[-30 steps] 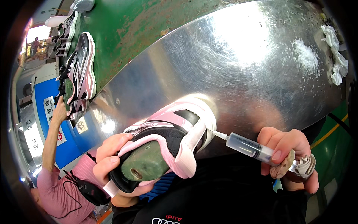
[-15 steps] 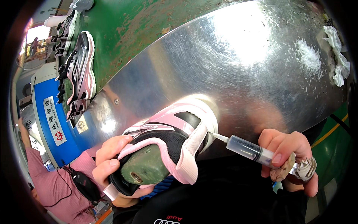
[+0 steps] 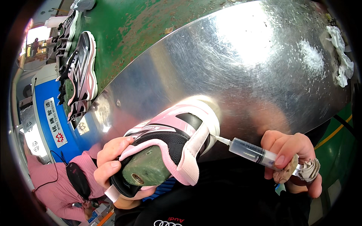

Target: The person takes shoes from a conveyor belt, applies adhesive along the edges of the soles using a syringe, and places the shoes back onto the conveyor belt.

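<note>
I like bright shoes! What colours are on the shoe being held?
Pink, white and black, seen in the head view: the shoe.

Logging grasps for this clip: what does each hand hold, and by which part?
Left hand holds the pink-and-black shoe at its heel opening. Right hand holds the syringe by its rear barrel and plunger end.

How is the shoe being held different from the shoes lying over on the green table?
The held shoe is gripped by the left hand over the shiny metal sheet, with a green form filling its opening; the row of shoes lies untouched on the green table. A syringe in the right hand touches the held shoe's heel; nothing touches the others. Both are pink, black and white sports shoes.
</note>
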Demonstrator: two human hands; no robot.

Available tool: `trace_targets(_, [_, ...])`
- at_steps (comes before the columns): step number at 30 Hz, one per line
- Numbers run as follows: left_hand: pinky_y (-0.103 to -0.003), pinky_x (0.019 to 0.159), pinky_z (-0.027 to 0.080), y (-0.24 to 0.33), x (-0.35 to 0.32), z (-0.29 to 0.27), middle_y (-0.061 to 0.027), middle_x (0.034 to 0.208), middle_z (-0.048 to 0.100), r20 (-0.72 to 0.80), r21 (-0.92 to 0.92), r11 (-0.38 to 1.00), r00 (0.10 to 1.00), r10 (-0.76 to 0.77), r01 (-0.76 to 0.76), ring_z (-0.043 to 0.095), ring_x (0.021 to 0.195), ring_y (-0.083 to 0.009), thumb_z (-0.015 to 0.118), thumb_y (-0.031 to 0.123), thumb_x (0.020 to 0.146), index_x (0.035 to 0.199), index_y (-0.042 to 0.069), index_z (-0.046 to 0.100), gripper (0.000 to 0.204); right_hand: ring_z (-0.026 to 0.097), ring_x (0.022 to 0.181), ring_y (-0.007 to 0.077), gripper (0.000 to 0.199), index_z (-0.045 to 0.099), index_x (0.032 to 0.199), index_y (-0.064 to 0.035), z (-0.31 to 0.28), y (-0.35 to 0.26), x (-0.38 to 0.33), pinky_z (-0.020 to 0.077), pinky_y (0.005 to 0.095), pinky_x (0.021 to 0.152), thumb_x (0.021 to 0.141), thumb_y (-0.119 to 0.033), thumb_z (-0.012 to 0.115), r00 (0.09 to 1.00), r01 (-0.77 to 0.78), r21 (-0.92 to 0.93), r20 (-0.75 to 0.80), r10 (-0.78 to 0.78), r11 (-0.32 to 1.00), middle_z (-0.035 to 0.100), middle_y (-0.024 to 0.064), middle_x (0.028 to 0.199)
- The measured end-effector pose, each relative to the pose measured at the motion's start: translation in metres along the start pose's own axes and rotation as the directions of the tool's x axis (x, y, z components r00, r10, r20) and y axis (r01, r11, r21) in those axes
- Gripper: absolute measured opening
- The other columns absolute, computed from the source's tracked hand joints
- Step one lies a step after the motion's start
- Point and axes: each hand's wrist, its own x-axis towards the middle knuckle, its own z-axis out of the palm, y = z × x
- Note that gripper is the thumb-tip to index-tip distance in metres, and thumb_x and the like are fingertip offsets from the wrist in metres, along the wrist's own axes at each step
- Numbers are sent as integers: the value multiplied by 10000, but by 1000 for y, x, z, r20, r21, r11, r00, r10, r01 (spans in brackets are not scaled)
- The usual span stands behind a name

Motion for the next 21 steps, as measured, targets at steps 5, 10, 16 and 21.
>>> trace_targets(5, [-403,898,440,0,3,0,-182,1155,445,4,7,1000,1000,2,-2,512,1041,-299,847,242,577,1221,171,254,878,541,632,145,676,523,997,-12,1,-8,3,309,259,629,706,-609,651,997,-80,-2,-7,80,997,606,67,736])
trace_targets(10, [-402,890,450,0,0,-2,-184,1153,447,2,9,1000,1000,4,-4,516,1039,-305,844,255,581,1220,164,261,870,541,672,151,683,520,1012,-11,-2,-5,4,308,263,638,701,-603,661,996,-84,-4,37,84,996,607,74,747])
trace_targets(16, [-414,888,447,-4,0,-5,-189,1146,448,13,-35,999,999,32,-31,516,1025,-315,842,227,565,1226,156,280,870,529,693,147,687,507,1030,-19,2,-4,4,319,254,652,699,-600,665,996,-76,27,47,74,997,605,70,760])
trace_targets(21, [-418,880,446,-5,-1,-4,-191,1142,451,-8,-4,999,999,44,-44,516,1018,-313,840,243,561,1224,149,297,862,522,742,159,682,506,1028,-24,5,-6,0,323,249,655,698,-600,666,990,-137,26,-18,137,990,618,91,782])
